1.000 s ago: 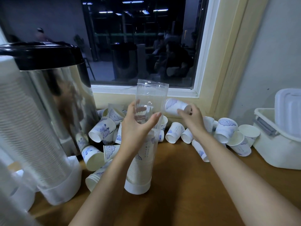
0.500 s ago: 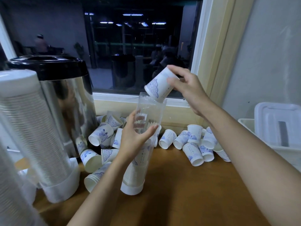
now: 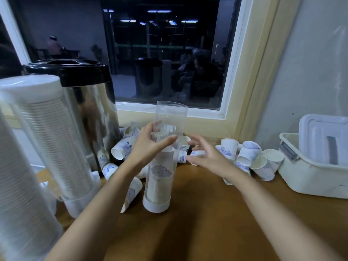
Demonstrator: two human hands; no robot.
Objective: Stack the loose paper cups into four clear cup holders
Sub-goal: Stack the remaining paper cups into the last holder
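One clear cylindrical holder [image 3: 160, 178], left hand [image 3: 148, 150] gripping

Clear glossy plastic holder [image 3: 170, 117]; matt printed paper cups [image 3: 249, 152]; mirror-polished metal urn [image 3: 94, 113] with a glossy black plastic lid [image 3: 66, 73]; smooth wood table [image 3: 207, 213]; white, slightly scuffed plastic bin [image 3: 310, 178]

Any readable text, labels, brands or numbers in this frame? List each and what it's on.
No text can be read anywhere in this view.
Paper cups: a blue printed pattern only; any lettering is too small and blurred to tell.
Cup holder, metal urn, white bin: no label, brand or number shows.
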